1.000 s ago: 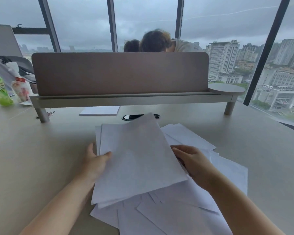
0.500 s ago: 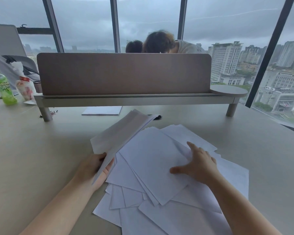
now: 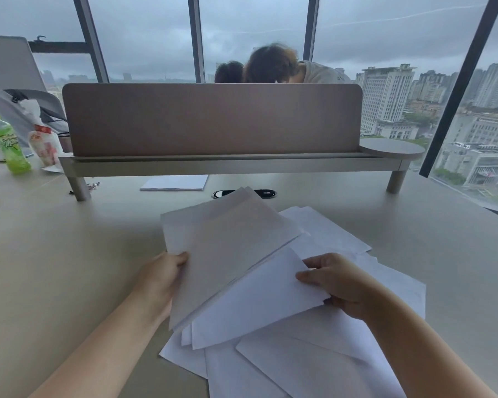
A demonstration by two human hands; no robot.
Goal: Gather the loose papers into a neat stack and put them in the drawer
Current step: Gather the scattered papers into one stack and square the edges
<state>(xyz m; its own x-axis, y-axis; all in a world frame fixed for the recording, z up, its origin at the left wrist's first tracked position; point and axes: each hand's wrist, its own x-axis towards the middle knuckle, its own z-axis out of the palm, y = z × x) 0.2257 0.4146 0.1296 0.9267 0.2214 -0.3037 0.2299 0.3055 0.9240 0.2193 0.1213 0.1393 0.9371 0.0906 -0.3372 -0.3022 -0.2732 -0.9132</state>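
We gather thin white paper sheets (image 3: 314, 366), strewn on beige desk (image 3: 55, 254). L hand (image 3: 160, 278) grips lifted bundle (image 3: 224, 248) at edge; R hand (image 3: 337, 282) pinches next sheet (image 3: 256, 300). Light, floppy, slippery; hold by edges w/ thumb on top.

Dull overcast window (image 3: 144, 35) backlight, perhaps slight edge warping

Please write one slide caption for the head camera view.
Left hand holds gathered sheets; right hand adds another sheet from loose papers.
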